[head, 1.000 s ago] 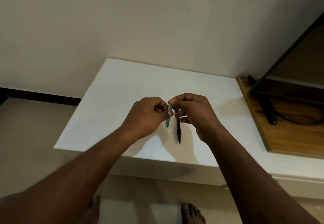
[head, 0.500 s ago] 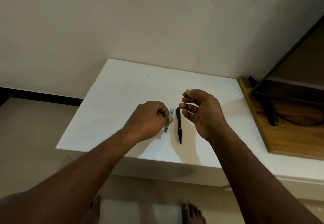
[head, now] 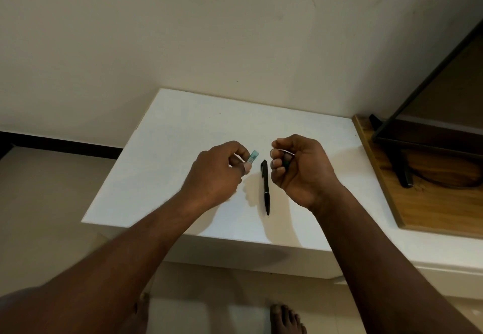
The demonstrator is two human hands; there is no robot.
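A black pen (head: 265, 186) lies on the white table (head: 167, 161), tip toward me, between my two hands. My left hand (head: 219, 174) hovers just left of it and pinches a small pale teal tube-like piece (head: 253, 156) between thumb and fingers. My right hand (head: 298, 169) is to the right of the pen, palm turned up and fingers curled round a small dark green piece (head: 287, 163), mostly hidden in the fist. Neither hand touches the pen.
A wooden board (head: 428, 203) sits at the right with a dark framed panel (head: 428, 114) and a black cable on it. The wall stands behind the table. My bare feet (head: 285, 318) are on the tiled floor below the table's front edge.
My hands were joined at the teal piece, then drew apart. The right hand went right with the small dark piece and turned palm up; the left kept the teal piece.
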